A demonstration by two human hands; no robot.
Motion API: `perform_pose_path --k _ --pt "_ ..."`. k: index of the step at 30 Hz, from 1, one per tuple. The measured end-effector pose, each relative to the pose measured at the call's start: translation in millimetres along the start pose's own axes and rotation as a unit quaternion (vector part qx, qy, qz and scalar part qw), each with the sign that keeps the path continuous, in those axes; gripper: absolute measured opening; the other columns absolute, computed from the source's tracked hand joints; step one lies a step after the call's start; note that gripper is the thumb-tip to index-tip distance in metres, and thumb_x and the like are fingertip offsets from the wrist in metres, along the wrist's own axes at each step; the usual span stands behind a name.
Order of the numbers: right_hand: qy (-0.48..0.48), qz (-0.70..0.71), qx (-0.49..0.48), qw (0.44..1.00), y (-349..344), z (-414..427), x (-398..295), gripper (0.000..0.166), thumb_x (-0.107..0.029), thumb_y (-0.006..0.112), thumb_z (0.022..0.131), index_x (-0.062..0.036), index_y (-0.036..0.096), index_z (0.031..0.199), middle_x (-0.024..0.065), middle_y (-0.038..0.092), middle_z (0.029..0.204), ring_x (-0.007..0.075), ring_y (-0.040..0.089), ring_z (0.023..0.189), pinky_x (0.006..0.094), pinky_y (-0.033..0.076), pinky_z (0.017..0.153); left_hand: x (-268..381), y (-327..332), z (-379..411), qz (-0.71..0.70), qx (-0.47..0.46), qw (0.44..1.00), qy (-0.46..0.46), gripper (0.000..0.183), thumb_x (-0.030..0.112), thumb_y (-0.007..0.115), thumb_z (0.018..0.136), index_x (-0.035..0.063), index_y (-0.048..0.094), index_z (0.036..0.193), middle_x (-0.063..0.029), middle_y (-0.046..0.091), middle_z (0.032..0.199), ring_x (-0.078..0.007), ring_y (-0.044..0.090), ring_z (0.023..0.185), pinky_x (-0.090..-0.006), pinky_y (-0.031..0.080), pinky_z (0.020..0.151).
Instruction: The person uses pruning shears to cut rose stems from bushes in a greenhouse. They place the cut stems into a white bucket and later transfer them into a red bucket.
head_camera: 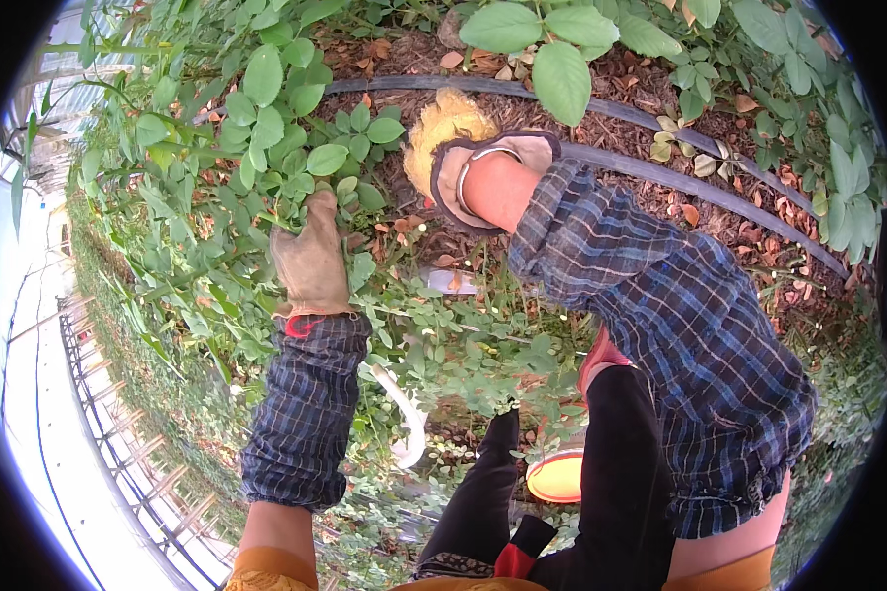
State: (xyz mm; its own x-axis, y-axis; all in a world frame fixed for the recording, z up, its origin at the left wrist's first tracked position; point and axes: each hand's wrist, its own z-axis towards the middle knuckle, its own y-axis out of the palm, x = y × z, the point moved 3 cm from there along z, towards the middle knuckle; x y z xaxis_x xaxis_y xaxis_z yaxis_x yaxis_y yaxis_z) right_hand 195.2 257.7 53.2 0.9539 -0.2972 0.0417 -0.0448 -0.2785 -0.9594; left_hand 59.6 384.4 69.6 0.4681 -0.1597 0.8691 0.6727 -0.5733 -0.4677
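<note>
My left hand (310,258) wears a tan leather work glove and reaches into a leafy rose-like bush (266,140). Leaves and a green stem (270,219) fill the space beside its thumb; the other fingers are hidden, so a grip cannot be made out. To the right, my right hand (451,137) is low over the soil in a shaggy yellow glove with a loose, dark-edged cuff. Its fingers point away from me and are mostly concealed by the glove's back. A small red spot (428,201) shows under that glove, too little to identify.
Dark irrigation hoses (680,170) curve across brown mulch (414,55) strewn with dry leaves. A bent white pipe (406,417) rises near my left forearm. Below are my black-trousered legs (621,458) and an orange-rimmed container (556,476). Greenhouse framing (137,458) runs along the left.
</note>
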Motion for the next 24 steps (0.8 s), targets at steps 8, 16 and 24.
perform_pose_path --k 8,16,24 --pt "-0.027 -0.007 0.026 0.999 20.6 20.9 -11.1 0.028 -0.023 0.057 0.089 -0.0163 0.074 0.111 0.0042 0.069 0.114 0.0274 0.060 0.114 0.0515 0.035 0.105 -3.3 -4.4 -5.6 -0.067 0.002 0.997 0.047 0.036 0.019 0.058 0.098 -0.0050 0.061 0.124 -0.0120 0.068 0.109 -0.0220 0.070 0.088 -0.0307 0.061 0.064" --pt "-0.035 0.035 0.025 0.998 56.3 53.3 -16.3 0.020 -0.019 0.063 0.081 -0.0145 0.077 0.095 0.0030 0.073 0.097 0.0294 0.068 0.095 0.0547 0.047 0.083 -10.3 -9.4 5.1 0.126 0.038 0.963 0.236 0.027 0.015 0.054 0.099 -0.0013 0.066 0.117 -0.0066 0.069 0.106 -0.0154 0.068 0.086 -0.0258 0.059 0.066" --pt "0.029 -0.004 -0.064 0.997 24.3 -22.3 45.0 0.025 -0.021 0.071 0.072 -0.0092 0.076 0.093 0.0087 0.075 0.092 0.0316 0.072 0.088 0.0523 0.054 0.068 51.3 -63.6 -66.6 -0.092 0.037 0.980 0.175 0.027 0.011 0.051 0.098 0.0004 0.055 0.123 -0.0093 0.065 0.088 -0.0148 0.066 0.067 -0.0267 0.051 0.048"
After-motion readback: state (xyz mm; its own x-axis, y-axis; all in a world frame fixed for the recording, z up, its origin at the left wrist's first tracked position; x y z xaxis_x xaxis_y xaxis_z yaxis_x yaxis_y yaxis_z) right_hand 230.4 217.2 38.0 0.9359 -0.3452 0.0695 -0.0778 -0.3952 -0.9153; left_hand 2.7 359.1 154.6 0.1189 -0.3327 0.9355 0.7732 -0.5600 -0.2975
